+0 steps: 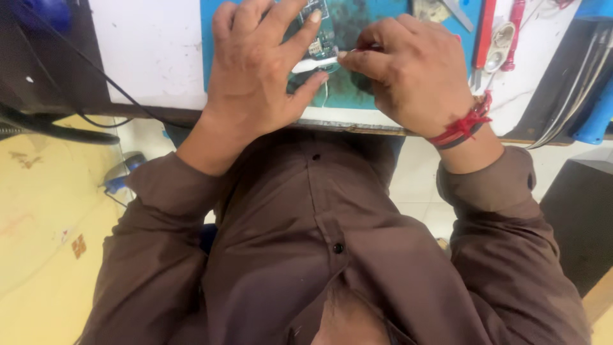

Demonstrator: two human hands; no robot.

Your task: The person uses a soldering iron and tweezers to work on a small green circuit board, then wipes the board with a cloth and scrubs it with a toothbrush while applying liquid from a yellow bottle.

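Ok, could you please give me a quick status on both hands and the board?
Left hand pinning circuit board on blue mat. Right hand gripping white-handled tool, tip hidden. Nothing blocking.

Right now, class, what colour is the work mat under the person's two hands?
The rubbery work mat is blue-green with dark stains, shown in the head view.

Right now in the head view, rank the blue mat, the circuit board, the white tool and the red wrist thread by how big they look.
1. Blue mat, largest, though the hands cover part of it.
2. Circuit board, mostly hidden under the left hand, so unsure.
3. Red wrist thread and white tool look alike; the right hand hides the tool's end.
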